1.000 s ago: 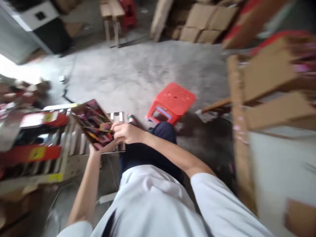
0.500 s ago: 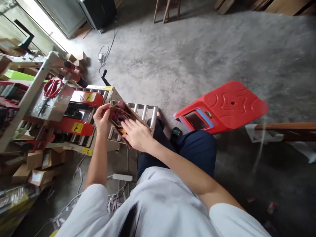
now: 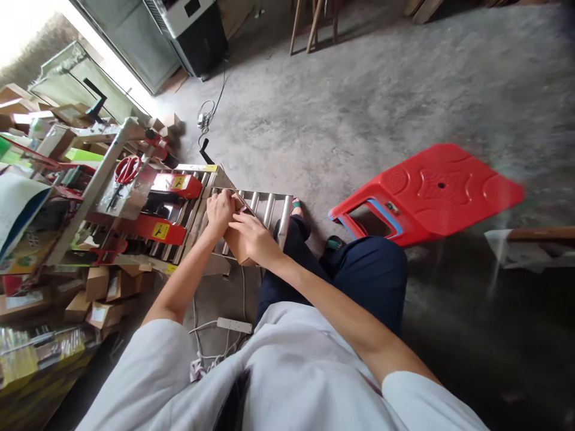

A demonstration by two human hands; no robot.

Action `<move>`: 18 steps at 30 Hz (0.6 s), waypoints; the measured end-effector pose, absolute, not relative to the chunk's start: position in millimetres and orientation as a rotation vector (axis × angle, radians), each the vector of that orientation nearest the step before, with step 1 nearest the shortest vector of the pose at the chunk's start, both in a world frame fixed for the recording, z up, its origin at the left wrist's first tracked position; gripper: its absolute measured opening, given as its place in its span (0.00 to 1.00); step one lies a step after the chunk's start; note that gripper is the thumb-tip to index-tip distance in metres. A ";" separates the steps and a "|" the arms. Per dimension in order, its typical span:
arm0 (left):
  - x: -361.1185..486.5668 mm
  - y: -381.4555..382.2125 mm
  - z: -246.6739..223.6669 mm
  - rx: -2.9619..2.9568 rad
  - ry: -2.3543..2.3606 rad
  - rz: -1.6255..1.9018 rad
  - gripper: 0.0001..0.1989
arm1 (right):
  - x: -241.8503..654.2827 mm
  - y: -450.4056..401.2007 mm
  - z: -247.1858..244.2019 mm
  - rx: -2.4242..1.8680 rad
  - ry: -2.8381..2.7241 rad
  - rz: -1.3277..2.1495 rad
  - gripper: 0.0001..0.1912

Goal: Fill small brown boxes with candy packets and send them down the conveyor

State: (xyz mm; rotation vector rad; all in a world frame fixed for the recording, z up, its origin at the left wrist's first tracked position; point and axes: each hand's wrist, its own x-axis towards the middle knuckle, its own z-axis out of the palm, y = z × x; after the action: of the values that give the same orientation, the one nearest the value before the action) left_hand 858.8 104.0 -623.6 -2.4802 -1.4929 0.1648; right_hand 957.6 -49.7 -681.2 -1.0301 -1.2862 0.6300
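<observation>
A small brown cardboard box (image 3: 238,247) sits on the metal rollers (image 3: 269,209) of the conveyor's end, one flap folded over much of its top. My left hand (image 3: 220,211) has its fingers bent over the far left edge of the box, gripping the cardboard there. Across the top lies my right hand (image 3: 257,240), fingers stretched out flat and pressing on the flap; its thumb is hard to make out. A bit of the contents shows in the gap between the hands, and the flap hides the others.
Left of the box is a red-sided sealing machine (image 3: 155,228), with red-handled scissors (image 3: 128,170) on its frame. A red plastic stool (image 3: 431,191) lies to the right. Cartons (image 3: 105,314) are piled lower left. A power strip (image 3: 234,325) and cables are on the floor.
The flap now covers most of the box, whose colourful packed contents showed before. My left hand has moved over the box edge, and my right hand has gone from the contents onto the flap.
</observation>
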 end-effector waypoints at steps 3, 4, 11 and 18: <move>857.5 95.0 -638.7 -2.476 -1.436 -0.106 0.22 | 977.6 -77.0 -676.4 -1.054 -1.140 0.461 0.24; 856.0 93.8 -640.1 -2.477 -1.424 -0.155 0.24 | 980.9 -81.9 -677.2 -1.096 -1.102 0.449 0.26; 834.4 99.8 -619.2 -2.781 -1.518 -0.084 0.38 | 956.1 -71.6 -707.3 -1.067 -1.116 0.774 0.32; 832.3 94.0 -622.0 -2.725 -1.458 0.276 0.61 | 956.8 -76.8 -703.3 -1.008 -1.147 0.702 0.43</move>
State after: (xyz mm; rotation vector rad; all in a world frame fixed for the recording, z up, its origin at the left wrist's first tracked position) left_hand 832.3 94.0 -622.0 -2.7252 -1.4576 0.2763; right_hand 956.8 -76.8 -703.3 -1.0085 -1.1466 0.7019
